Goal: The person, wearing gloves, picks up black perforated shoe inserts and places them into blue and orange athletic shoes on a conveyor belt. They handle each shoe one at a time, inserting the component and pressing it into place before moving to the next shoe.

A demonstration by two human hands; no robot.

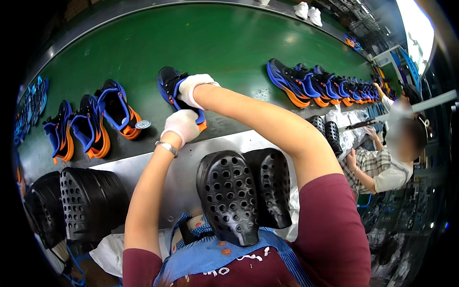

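Observation:
A black and blue sneaker with an orange sole (168, 86) is between my hands on the green belt, its toe pointing away from me. My left hand (181, 125), in a white glove, is closed around its heel end. Over the sneaker's opening and side lies my right hand (195, 88), gloved as well, gripping it with the fingertips hidden. Nearest on the left is another sneaker (114, 105) with a round tag at its heel. Two more matching sneakers (88, 126) stand farther left.
A long row of matching sneakers (291, 83) runs along the belt (229, 43) to the right. Black perforated sole-shaped forms (229, 191) stand upright before me, with more black forms (91, 203) at the left. A co-worker (389, 167) is at the right.

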